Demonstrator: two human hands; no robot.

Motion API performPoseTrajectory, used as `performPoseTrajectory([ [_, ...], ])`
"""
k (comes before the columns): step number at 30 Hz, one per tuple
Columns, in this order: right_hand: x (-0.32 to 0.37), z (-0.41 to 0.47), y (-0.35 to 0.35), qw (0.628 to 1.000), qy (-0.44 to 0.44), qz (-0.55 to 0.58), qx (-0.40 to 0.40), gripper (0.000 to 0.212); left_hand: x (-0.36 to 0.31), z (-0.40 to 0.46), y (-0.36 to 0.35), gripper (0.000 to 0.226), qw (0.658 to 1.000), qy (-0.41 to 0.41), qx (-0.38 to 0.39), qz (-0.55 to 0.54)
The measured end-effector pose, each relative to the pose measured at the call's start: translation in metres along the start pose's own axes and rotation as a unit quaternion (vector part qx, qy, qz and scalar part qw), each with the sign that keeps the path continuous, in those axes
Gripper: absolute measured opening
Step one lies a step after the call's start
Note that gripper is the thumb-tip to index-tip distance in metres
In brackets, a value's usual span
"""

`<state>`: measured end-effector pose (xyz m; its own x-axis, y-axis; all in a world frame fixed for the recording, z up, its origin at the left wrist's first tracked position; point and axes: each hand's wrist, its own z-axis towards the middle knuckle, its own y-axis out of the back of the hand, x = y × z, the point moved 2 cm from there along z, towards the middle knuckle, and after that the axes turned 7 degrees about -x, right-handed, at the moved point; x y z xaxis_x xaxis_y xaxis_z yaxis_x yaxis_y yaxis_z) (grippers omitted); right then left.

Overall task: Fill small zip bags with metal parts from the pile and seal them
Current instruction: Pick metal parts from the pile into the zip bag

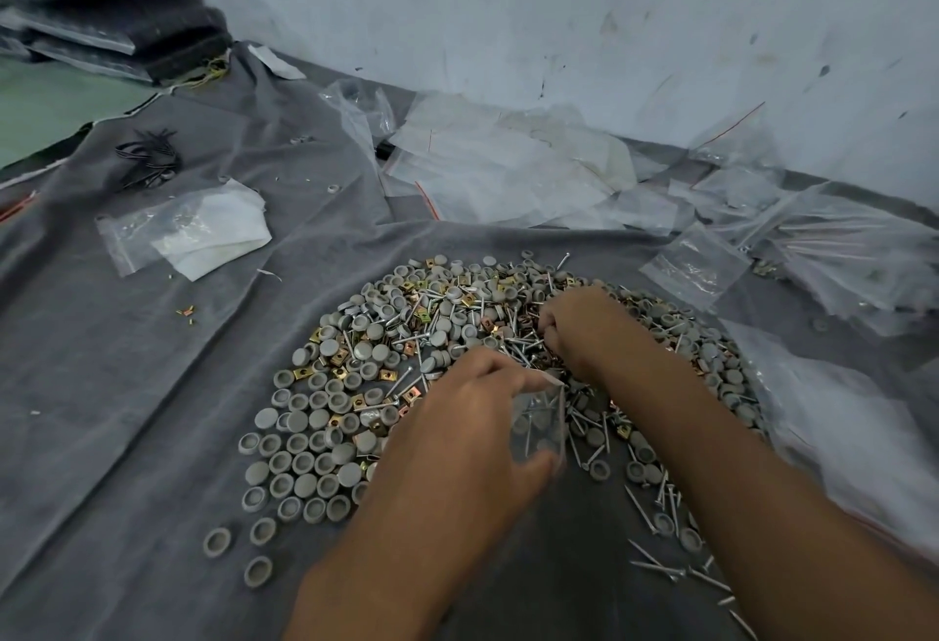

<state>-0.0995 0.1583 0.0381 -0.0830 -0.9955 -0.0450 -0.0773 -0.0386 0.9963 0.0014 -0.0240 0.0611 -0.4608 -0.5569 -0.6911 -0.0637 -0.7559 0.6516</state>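
Clear zip bag point(539, 424), part-filled with screws, sits pinched between your left hand point(472, 416) fingers and thumb. Your right hand point(584, 330) fingers curl into the pile point(386, 376), gathering parts; next, drop them into the bag's mouth.

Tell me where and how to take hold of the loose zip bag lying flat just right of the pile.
Pinch the zip bag at its near-left corner, coming from the pile side. It lies flat and limp on the grey cloth, so only an edge can be lifted, and that corner is bare, while other bags crowd its far right side.
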Motion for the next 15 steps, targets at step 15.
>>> performPoseTrajectory([
  [15, -0.009, -0.120, 0.041, 0.854, 0.025, 0.496, -0.155, 0.012, 0.003, 0.001, -0.004, 0.051, 1.000, 0.007, -0.005, 0.011],
])
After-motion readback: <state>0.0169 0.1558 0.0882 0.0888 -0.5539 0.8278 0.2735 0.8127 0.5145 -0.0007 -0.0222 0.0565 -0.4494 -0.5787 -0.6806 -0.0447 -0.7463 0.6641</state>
